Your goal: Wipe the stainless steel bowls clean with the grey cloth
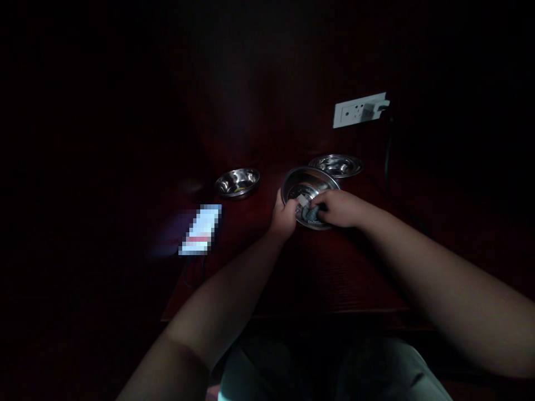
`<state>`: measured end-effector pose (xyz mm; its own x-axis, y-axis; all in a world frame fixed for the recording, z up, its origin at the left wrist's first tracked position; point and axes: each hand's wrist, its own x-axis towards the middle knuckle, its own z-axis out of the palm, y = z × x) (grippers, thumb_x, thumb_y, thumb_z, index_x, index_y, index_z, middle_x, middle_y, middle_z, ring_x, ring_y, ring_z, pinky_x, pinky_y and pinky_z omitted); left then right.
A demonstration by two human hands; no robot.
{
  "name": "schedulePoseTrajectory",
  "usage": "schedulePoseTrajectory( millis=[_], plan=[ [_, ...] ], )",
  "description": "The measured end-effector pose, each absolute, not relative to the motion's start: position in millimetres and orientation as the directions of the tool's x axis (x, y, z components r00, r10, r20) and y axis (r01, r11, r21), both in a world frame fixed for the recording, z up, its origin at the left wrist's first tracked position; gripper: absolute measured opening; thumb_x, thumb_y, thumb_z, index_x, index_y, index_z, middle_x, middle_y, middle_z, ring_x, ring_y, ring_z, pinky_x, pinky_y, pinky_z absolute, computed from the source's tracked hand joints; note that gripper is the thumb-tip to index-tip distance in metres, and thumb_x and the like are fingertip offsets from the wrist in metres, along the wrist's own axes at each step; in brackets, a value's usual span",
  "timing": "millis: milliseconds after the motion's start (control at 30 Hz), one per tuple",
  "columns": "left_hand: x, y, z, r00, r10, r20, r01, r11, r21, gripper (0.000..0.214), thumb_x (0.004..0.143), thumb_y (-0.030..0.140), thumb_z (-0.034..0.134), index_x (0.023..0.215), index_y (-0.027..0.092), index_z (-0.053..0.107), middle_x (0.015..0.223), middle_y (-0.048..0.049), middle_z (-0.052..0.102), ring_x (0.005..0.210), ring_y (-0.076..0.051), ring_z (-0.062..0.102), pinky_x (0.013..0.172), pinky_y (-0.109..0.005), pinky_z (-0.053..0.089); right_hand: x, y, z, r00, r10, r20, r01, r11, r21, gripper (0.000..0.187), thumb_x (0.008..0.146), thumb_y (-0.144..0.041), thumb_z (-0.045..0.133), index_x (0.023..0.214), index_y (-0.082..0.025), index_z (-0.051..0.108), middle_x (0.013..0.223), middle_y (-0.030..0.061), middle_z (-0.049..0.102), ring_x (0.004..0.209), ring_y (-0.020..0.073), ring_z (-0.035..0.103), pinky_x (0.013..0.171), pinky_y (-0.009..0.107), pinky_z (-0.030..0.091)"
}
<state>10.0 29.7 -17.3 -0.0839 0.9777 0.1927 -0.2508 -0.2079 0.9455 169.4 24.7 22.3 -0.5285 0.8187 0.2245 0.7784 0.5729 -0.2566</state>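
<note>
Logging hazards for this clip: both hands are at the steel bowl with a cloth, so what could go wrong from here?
The steel bowl seems tilted, held at its rim by the left hand; pressure from the right hand with the cloth could make it slip.
It is close to the shallow dish behind; a slip might knock that.
The scene is very dark, so the lit phone could be bumped.
</note>
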Motion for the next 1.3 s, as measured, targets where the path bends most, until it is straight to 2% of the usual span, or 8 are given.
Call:
schedulePoseTrajectory(
  millis=[267, 467, 833, 1300],
  plan=[
    [9, 29, -17, -0.104, 0.982, 0.156, -0.236, -0.177, 0.955, 0.034, 0.069, 0.022, 0.054, 0.102, 0.021, 0.057, 0.090, -0.0014, 0.063, 0.089, -0.018, 0.058, 0.086, -0.031, 0.043, 160, 17, 23, -0.549, 0.811, 0.203, 0.731, 0.584, -0.353, 0.019, 0.076, -0.022, 0.050, 0.089, -0.021, 0.064, 0.083, 0.0049, 0.067, 0.072, 0.0185, 0.060, 0.070, 0.031, 0.045],
    [10, 30, -19, -0.064, 0.986, 0.151, -0.308, -0.164, 0.937, 0.033, 0.069, 0.023, 0.056, 0.103, 0.020, 0.057, 0.094, -0.0021, 0.063, 0.092, -0.019, 0.059, 0.089, -0.033, 0.042, 156, 16, 21, -0.595, 0.769, 0.236, 0.639, 0.630, -0.442, 0.018, 0.079, -0.021, 0.047, 0.090, -0.020, 0.061, 0.085, 0.0043, 0.066, 0.076, 0.0179, 0.059, 0.072, 0.030, 0.045],
    [14, 29, -18, -0.070, 0.984, 0.166, -0.326, -0.180, 0.928, 0.032, 0.068, 0.020, 0.057, 0.099, 0.018, 0.057, 0.091, -0.0016, 0.064, 0.089, -0.017, 0.059, 0.089, -0.031, 0.042, 150, 20, 12, -0.585, 0.696, 0.417, 0.542, 0.718, -0.438, 0.019, 0.076, -0.013, 0.049, 0.091, -0.018, 0.059, 0.092, 0.0068, 0.062, 0.088, 0.0190, 0.058, 0.083, 0.033, 0.044],
    [14, 30, -20, -0.047, 0.980, 0.191, -0.354, -0.196, 0.915, 0.032, 0.066, 0.020, 0.059, 0.098, 0.019, 0.055, 0.092, -0.0019, 0.062, 0.089, -0.017, 0.058, 0.089, -0.032, 0.042, 150, 20, 11, -0.586, 0.675, 0.448, 0.537, 0.738, -0.408, 0.016, 0.075, -0.012, 0.049, 0.088, -0.017, 0.057, 0.087, 0.0064, 0.060, 0.085, 0.0191, 0.056, 0.081, 0.033, 0.043]
  ],
)
